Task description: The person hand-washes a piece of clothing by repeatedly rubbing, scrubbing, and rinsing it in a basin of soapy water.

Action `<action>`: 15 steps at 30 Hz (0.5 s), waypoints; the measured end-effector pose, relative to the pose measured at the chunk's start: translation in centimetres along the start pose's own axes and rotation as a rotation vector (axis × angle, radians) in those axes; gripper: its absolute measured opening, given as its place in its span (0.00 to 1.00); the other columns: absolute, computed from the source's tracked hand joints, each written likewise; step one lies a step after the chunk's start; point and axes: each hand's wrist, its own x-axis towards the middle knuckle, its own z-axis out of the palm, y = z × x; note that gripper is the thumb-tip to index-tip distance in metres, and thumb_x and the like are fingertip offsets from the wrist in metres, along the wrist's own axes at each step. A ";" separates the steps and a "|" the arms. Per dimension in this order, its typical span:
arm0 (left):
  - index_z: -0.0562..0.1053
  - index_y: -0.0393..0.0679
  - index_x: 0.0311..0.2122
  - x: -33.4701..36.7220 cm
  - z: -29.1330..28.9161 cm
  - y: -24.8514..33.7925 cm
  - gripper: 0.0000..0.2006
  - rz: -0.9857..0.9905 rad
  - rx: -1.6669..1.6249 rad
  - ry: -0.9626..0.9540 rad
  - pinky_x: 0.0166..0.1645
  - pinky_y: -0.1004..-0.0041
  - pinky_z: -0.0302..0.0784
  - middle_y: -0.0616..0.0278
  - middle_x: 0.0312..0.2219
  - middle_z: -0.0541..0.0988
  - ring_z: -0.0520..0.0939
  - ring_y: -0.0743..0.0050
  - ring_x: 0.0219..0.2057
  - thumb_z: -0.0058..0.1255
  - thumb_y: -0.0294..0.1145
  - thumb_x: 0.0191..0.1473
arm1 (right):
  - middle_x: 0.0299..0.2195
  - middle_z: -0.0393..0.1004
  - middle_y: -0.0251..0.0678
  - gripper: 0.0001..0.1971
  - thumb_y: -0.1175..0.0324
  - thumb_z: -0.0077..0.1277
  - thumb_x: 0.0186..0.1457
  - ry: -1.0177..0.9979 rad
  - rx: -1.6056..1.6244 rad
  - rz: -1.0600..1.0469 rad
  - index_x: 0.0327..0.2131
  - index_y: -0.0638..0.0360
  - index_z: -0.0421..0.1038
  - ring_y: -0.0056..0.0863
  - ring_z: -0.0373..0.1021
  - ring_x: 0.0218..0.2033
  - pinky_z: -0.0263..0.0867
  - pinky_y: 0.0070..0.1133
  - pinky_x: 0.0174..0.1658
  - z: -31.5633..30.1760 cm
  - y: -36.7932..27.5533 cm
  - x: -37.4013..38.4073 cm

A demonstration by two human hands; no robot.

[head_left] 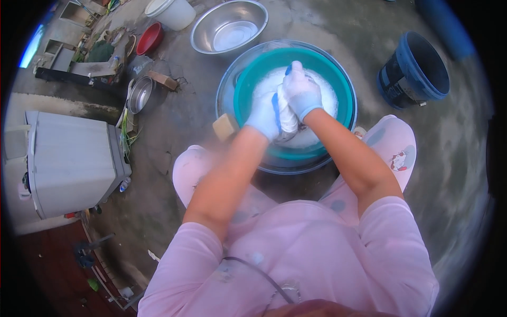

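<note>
Both my hands wear pale gloves and are over soapy water in a teal basin [240, 98], which sits inside a wider metal basin [224, 103]. My left hand [264, 115] is closed round a wet white cloth [288, 119]. My right hand [302, 92] grips the bunched cloth from the other side, close against the left. White suds [328, 98] surround the hands, and the cloth's lower part dips into them. A tan block [225, 127], perhaps a bar of soap, lies by the basin's left rim, near my left wrist.
A shiny metal bowl [203, 37] stands beyond the basin, beside a white bucket [179, 16] and a red bowl [150, 38]. A dark bucket [393, 79] is at the right. Leftward are a small metal pan [141, 95], a brick [163, 80] and a large grey bin [74, 158].
</note>
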 end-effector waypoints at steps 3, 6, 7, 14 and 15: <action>0.71 0.43 0.45 -1.9 -5.1 -7.3 0.15 -0.562 -0.450 -0.128 0.49 0.67 0.73 0.57 0.42 0.77 0.76 0.64 0.43 0.36 0.39 0.62 | 0.32 0.73 0.55 0.12 0.63 0.42 0.55 0.023 -0.274 -0.640 0.42 0.53 0.62 0.53 0.71 0.36 0.64 0.43 0.42 3.2 -3.9 -6.0; 0.71 0.44 0.45 -0.1 -0.9 -1.8 0.15 -0.031 0.239 -0.175 0.49 0.68 0.73 0.58 0.42 0.77 0.77 0.65 0.42 0.35 0.39 0.62 | 0.34 0.74 0.54 0.13 0.60 0.41 0.56 0.058 -0.179 -0.488 0.43 0.53 0.64 0.52 0.71 0.38 0.65 0.42 0.43 1.3 -0.9 -2.3; 0.71 0.44 0.46 0.6 0.2 -0.3 0.15 0.255 0.594 -0.163 0.49 0.68 0.74 0.58 0.42 0.77 0.77 0.65 0.42 0.35 0.39 0.62 | 0.37 0.74 0.55 0.15 0.58 0.37 0.59 0.127 -0.062 -0.251 0.43 0.54 0.66 0.51 0.70 0.41 0.65 0.41 0.43 0.2 0.1 -0.4; 0.68 0.45 0.47 -0.5 -4.3 -2.8 0.15 0.031 0.768 -0.399 0.54 0.71 0.68 0.54 0.44 0.74 0.74 0.65 0.46 0.38 0.35 0.57 | 0.32 0.73 0.49 0.10 0.60 0.42 0.55 0.046 -0.044 -0.635 0.37 0.53 0.65 0.51 0.71 0.35 0.65 0.41 0.41 3.4 -2.9 -5.0; 0.69 0.44 0.46 -0.6 -4.4 -2.7 0.14 -0.098 0.551 -0.334 0.53 0.69 0.69 0.55 0.42 0.75 0.75 0.64 0.44 0.37 0.36 0.58 | 0.32 0.73 0.49 0.10 0.60 0.42 0.56 0.097 0.009 -0.653 0.37 0.53 0.65 0.51 0.71 0.35 0.65 0.41 0.41 3.3 -2.6 -5.0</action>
